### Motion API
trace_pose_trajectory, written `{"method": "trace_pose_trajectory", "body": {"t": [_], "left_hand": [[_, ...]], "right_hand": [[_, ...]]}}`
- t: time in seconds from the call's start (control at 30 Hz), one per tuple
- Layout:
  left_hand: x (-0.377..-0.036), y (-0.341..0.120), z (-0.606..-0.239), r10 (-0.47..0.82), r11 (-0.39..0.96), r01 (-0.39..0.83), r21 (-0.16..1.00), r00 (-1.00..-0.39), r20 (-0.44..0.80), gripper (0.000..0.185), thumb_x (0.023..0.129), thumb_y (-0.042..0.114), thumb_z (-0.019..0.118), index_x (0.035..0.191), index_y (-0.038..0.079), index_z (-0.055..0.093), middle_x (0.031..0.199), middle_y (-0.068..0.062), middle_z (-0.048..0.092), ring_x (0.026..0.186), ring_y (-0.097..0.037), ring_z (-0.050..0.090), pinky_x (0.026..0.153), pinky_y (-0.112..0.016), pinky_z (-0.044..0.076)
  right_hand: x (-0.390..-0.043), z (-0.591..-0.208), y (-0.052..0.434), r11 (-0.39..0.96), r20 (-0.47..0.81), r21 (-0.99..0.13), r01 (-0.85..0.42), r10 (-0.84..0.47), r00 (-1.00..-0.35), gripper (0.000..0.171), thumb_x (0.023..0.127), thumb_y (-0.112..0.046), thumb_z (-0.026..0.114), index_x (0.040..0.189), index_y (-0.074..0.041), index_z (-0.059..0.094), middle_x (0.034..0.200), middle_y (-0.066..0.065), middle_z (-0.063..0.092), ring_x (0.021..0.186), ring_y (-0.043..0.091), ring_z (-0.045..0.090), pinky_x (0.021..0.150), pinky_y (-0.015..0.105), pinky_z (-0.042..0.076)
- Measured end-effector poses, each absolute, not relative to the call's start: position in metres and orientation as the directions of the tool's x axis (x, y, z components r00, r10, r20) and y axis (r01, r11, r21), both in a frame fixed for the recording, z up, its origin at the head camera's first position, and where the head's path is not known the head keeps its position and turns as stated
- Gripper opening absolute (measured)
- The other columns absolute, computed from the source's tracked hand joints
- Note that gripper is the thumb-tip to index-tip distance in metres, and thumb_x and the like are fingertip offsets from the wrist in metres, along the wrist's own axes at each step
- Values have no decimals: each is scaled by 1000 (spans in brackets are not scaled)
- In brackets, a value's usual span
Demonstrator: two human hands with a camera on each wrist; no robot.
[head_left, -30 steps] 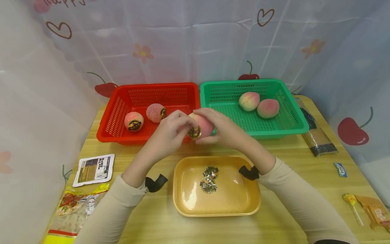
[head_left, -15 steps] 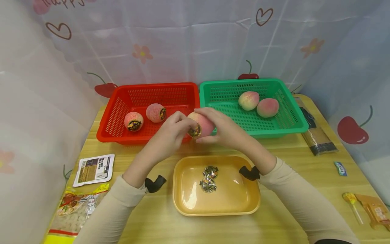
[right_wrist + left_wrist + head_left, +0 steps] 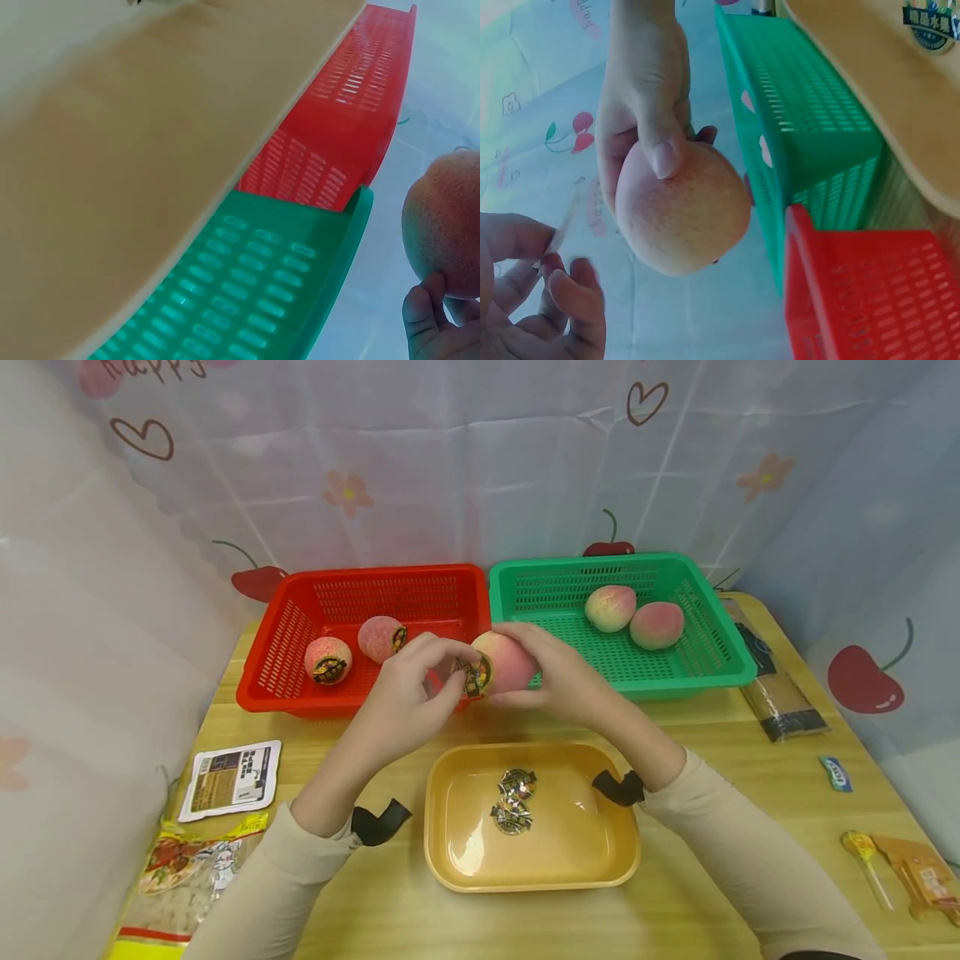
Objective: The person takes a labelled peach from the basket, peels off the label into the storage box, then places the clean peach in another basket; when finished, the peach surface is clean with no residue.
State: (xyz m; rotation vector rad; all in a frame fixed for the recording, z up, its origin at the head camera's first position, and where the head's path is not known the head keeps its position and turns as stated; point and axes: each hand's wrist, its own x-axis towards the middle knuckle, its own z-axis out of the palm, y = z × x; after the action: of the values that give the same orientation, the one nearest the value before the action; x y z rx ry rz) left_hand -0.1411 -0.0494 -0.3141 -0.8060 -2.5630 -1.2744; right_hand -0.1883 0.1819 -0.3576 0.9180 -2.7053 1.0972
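Note:
My right hand (image 3: 561, 677) holds a pink and cream peach (image 3: 510, 663) above the front rims of the two baskets, thumb and fingers curled round it. Just left of it, my left hand (image 3: 408, 693) pinches a round black and gold sticker (image 3: 475, 677) by its edge. In the left wrist view, the sticker (image 3: 564, 225) shows as a thin sliver between the fingertips, apart from the peach (image 3: 682, 206). The right wrist view catches the peach (image 3: 446, 225) at its right edge, with a few fingertips below. Two flattened stickers (image 3: 514, 800) lie in the tan tray (image 3: 577, 868).
Two stickered peaches (image 3: 328, 660) lie in the red basket (image 3: 262, 693). The green basket (image 3: 720, 670) beside it holds two bare peaches (image 3: 657, 626). Packets (image 3: 232, 779) lie at the left; a long packet (image 3: 783, 702), a small packet (image 3: 836, 774) and a lollipop (image 3: 866, 864) lie right.
The sticker has lifted from the peach in my left fingers. My left hand has drawn slightly left, while my right hand and the peach have shifted slightly right.

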Motion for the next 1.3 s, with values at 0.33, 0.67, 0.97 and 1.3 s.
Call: {"method": "trace_pose_trajectory", "body": {"t": [0.33, 0.67, 0.97, 1.3], "left_hand": [[-134, -49, -345, 388, 393, 345, 852, -902, 187, 19, 89, 14, 72, 107, 18, 68, 93, 1, 62, 80, -17, 59, 68, -26, 55], [-115, -36, -392, 553, 468, 318, 824, -833, 7, 31, 89, 11, 72, 119, 12, 67, 92, 0, 63, 79, -11, 60, 70, -22, 56], [-106, -18, -418, 706, 568, 493, 659, -704, -82, 32, 87, 5, 73, 118, 7, 67, 90, 1, 63, 72, -5, 56, 66, -17, 49], [-98, -12, -436, 732, 651, 686, 325, -680, -30, 29, 87, 5, 71, 112, 20, 74, 108, 6, 74, 99, -15, 69, 84, -31, 58]], "right_hand": [[-183, -360, 197, 583, 263, -628, -515, -464, -846, 86, 77, -41, 85, 149, -20, 42, 149, 0, 48, 131, 21, 50, 103, 44, 52], [-181, -364, 219, 525, 267, -722, -451, -391, -881, 86, 76, -33, 87, 149, -21, 42, 147, 1, 49, 117, 20, 58, 95, 43, 55], [-180, -366, 230, 516, 272, -732, -445, -377, -885, 85, 77, -33, 87, 148, -20, 43, 144, 1, 51, 118, 20, 59, 98, 45, 54], [-176, -366, 242, 558, 261, -711, -427, -355, -898, 85, 76, -35, 87, 148, -22, 44, 145, 1, 51, 116, 20, 60, 97, 45, 54]]}}
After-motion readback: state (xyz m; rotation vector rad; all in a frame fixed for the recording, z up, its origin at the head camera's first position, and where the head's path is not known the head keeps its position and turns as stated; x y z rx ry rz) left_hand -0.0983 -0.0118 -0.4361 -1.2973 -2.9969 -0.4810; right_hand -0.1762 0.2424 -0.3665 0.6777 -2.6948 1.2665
